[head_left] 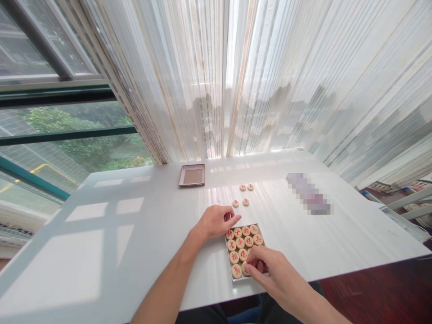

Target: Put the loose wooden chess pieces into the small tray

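Observation:
A shallow square box (pixel 232 278) near the table's front edge holds rows of round wooden xiangqi pieces (pixel 240 243) marked with red characters. My right hand (pixel 270 267) reaches over its lower right part, thumb and fingers closed on a xiangqi piece (pixel 245 268) in the front row. That hand hides the pieces beneath it. At the box's far left corner is my left hand (pixel 216 220), its fingers loosely bent, with a gap between thumb and forefinger and nothing visible in it. Several loose xiangqi pieces (pixel 246 202) lie on the table beyond the box.
A box lid (pixel 193 175) with a brown-rimmed edge lies near the back of the white table (pixel 141 252). To the right is a blurred-out long object (pixel 308 193). Sheer curtains (pixel 209 90) hang behind the table, with a window at the left.

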Tool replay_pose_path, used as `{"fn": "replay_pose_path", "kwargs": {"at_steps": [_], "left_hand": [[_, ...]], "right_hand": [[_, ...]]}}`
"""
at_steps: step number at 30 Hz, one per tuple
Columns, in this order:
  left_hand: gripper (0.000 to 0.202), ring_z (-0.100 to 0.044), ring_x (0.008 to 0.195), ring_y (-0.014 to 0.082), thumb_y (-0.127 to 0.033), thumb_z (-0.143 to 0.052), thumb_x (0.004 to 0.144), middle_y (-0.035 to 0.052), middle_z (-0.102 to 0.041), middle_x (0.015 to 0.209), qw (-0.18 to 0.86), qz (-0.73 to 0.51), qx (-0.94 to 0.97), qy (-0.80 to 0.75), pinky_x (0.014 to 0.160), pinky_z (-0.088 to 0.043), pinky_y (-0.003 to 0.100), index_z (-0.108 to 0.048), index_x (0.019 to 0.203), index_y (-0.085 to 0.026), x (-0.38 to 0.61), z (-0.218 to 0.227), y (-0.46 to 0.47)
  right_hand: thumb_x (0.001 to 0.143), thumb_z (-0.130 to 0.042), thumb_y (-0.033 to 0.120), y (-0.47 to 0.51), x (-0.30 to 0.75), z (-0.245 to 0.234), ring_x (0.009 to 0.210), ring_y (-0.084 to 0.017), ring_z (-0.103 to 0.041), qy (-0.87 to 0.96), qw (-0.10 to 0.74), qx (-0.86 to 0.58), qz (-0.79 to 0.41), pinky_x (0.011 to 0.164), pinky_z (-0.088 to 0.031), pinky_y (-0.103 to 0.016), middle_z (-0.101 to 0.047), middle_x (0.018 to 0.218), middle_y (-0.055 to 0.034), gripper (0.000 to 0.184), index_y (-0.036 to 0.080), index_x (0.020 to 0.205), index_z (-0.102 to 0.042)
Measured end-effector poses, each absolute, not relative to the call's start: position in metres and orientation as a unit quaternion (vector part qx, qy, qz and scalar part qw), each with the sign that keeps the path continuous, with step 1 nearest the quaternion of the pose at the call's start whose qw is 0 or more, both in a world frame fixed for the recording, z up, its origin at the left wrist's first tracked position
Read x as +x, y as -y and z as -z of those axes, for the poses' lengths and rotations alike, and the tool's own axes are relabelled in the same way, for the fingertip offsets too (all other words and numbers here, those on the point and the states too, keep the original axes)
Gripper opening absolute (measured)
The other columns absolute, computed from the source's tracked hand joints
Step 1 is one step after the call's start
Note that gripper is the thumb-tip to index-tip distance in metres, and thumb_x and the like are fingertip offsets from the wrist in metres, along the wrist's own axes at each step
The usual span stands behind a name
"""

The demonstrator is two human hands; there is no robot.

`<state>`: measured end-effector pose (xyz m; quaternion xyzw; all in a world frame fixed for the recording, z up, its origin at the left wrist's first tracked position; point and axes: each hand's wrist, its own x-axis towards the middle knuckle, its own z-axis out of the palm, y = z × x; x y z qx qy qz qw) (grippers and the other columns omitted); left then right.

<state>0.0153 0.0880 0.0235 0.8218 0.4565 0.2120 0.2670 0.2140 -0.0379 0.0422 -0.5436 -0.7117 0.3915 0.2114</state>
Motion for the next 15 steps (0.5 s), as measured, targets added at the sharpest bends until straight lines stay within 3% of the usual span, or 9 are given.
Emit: {"fn": "replay_pose_path", "kwargs": {"at_steps": [5,10,15], "left_hand": [[0.035,-0.051,0.056,0.0114,-0.048,-0.056,0.091,-0.0018,-0.065,0.064,0.282,-0.218,0.817,-0.453,0.055,-0.036,0.023,-0.068,0.074,-0.019,0.015,-0.025,-0.088],[0.044,-0.052,0.056,0.0117,-0.048,-0.046,0.097,-0.0015,-0.064,0.061,0.311,-0.248,0.794,-0.459,0.056,-0.038,0.024,-0.066,0.071,-0.019,0.015,-0.025,-0.090],[0.042,-0.058,0.060,0.0134,-0.044,-0.040,0.101,0.0000,-0.068,0.068,0.322,-0.316,0.751,-0.482,0.063,-0.044,0.025,-0.066,0.080,-0.018,0.017,-0.021,-0.095]], "right_hand": [[0.093,-0.057,0.025,0.041,0.213,-0.030,0.069,-0.017,-0.056,0.729,0.223,-0.539,-0.357,0.063,-0.044,-0.027,-0.061,0.077,-0.0010,0.017,0.021,0.076,-0.059],[0.097,-0.052,0.035,0.033,0.220,-0.041,0.067,-0.017,-0.058,0.724,0.268,-0.527,-0.355,0.061,-0.045,-0.028,-0.064,0.075,-0.0009,0.021,0.023,0.082,-0.062],[0.097,-0.053,0.041,-0.013,0.249,-0.055,0.076,-0.020,-0.065,0.706,0.327,-0.554,-0.297,0.064,-0.049,-0.031,-0.072,0.088,-0.0034,0.021,0.025,0.090,-0.066]]}}
